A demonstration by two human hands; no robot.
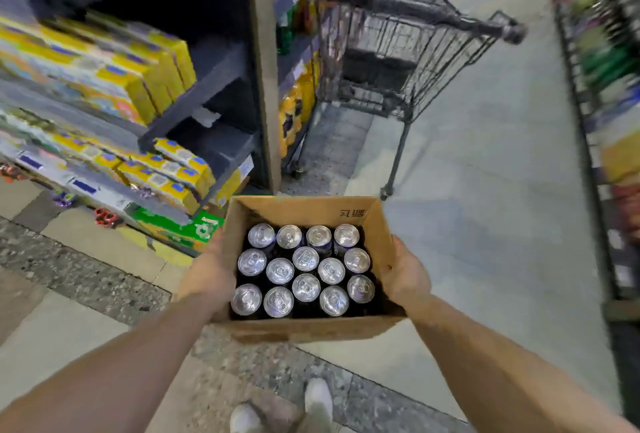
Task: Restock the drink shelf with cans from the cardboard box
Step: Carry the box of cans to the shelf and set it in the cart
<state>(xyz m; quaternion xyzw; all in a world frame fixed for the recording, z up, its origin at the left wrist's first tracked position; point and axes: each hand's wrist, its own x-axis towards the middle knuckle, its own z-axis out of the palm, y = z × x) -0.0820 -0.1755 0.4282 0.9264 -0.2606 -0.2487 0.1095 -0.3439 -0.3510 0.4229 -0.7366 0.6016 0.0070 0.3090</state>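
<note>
An open cardboard box (301,212) is held in front of me above the floor. Several dark cans with silver tops (304,266) stand upright inside it in rows. My left hand (207,275) grips the box's left wall and my right hand (407,275) grips its right wall. The dark shelf unit (211,75) stands to the left, with yellow cartons on two levels and bare dark space at its right end.
A dark wire shopping cart (401,48) stands ahead on the tiled aisle floor. Another rack of goods (602,86) runs along the right edge. Green packs (180,224) lie on the lowest shelf near the box. My shoes (318,398) show at the bottom.
</note>
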